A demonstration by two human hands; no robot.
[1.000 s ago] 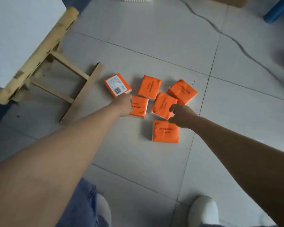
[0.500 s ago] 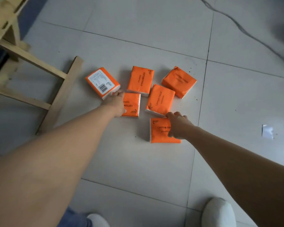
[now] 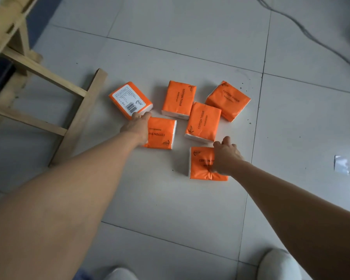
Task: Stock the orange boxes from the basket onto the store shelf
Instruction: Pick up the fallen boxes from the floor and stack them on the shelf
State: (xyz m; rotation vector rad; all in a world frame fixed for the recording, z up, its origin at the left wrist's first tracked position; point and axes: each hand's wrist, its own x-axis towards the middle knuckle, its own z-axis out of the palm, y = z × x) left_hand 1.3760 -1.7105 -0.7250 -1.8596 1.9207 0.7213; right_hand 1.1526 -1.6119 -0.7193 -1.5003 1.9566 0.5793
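Observation:
Several orange tissue packs lie flat on the tiled floor. My left hand rests on the left edge of one pack, its fingertips touching the pack with the white barcode label. My right hand grips the right side of the nearest pack, fingers curled over its wrinkled wrapper. Three more packs lie beyond: one upright in the middle, one just right of it, one at the far right. No basket or shelf is in sight.
A wooden frame with legs and crossbars stands on the left, close to the labelled pack. A small scrap of paper lies on the floor at right. My white shoes are at the bottom edge. A cable crosses the far floor.
My right hand moved from the middle pack down onto the nearest pack and closed on its right side. My left hand stayed on its pack. The view shifted closer and leftward.

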